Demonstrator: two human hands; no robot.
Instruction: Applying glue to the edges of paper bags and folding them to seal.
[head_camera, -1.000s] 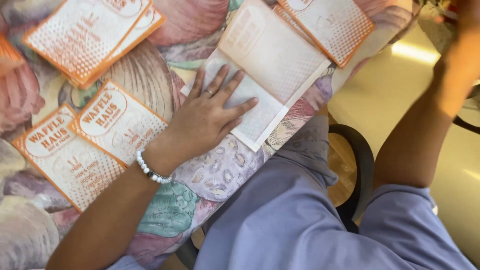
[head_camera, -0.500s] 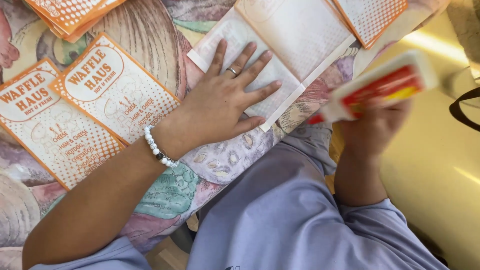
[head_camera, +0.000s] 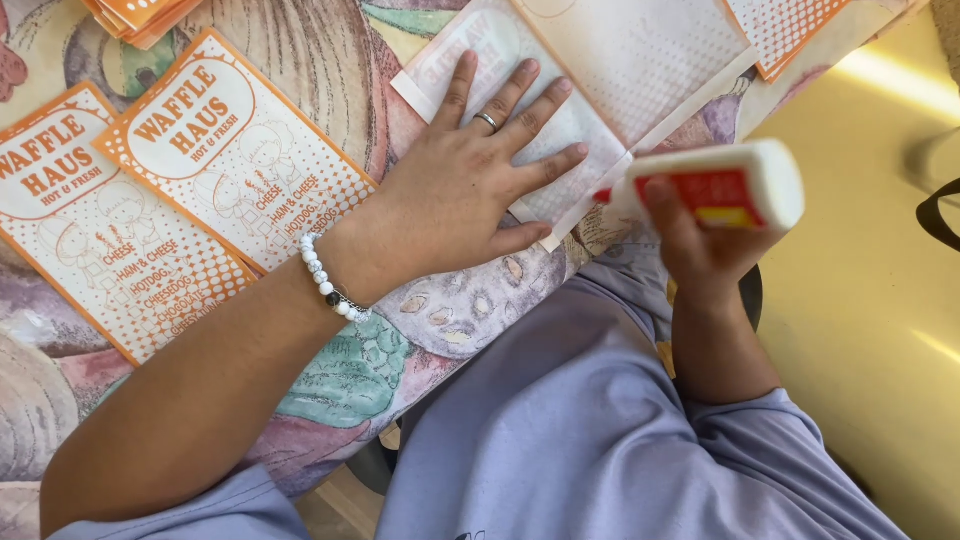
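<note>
Since the earlier frame, the glue bottle (head_camera: 715, 190) has been swung lower and nearer to the sheet, its orange nozzle now brought almost to the paper's right edge, while the flat hand has stayed in place. The bottle, white with a red and yellow label, is clasped in the right hand (head_camera: 705, 245) at the right of the frame, fingers wrapped closed round its body and the thumb laid over the label; it is held nearly level, nozzle pointing left. The left hand (head_camera: 470, 195), at the centre of the frame, is laid palm down with fingers spread and pressed flat on the face-down paper sheet (head_camera: 560, 90), a pale sheet with an orange border showing through, set in the upper middle of the frame. A ring (head_camera: 487, 121) is worn on one finger and a white beaded bracelet (head_camera: 328, 280) on the wrist. Two printed orange-and-white menu cards (head_camera: 180, 190) are laid side by side at the left of the frame, apart from the hand. A stack of similar cards (head_camera: 140, 15) is seen at the upper left edge, and another card (head_camera: 785, 30) at the upper right, partly over the sheet. All rest on a patterned tablecloth (head_camera: 460, 310). Lavender clothing (head_camera: 560, 440) fills the lower middle, and a yellow floor (head_camera: 870, 290) the right.
</note>
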